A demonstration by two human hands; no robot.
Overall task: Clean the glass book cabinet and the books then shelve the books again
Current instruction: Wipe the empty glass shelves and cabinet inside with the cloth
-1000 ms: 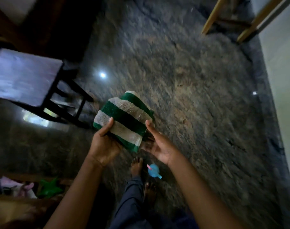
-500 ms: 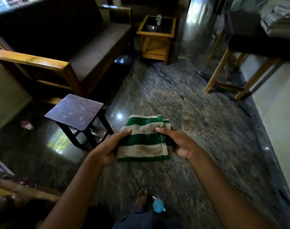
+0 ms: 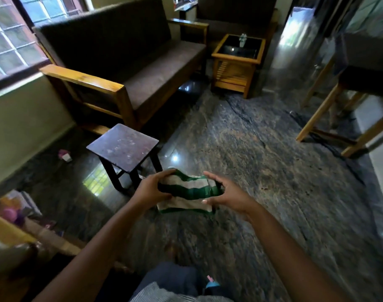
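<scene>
A folded green and white striped cloth (image 3: 187, 194) hangs in front of me above the dark stone floor. My left hand (image 3: 152, 189) grips its left end, fingers curled over the top edge. My right hand (image 3: 226, 194) holds the right end, fingers bent round it and the thumb under it. No glass cabinet is in view. Some books or papers (image 3: 22, 203) lie blurred at the lower left.
A small dark stool (image 3: 123, 146) stands just left of and beyond my hands. Behind it is a wooden sofa (image 3: 121, 62) and a glass-topped side table (image 3: 238, 62). Wooden table legs (image 3: 323, 114) stand at right. A blue spray bottle (image 3: 211, 284) is by my leg.
My head has lifted, so the sofa, window and side table have come into view. The cloth has turned from a flat spread to a bunched fold held at both ends.
</scene>
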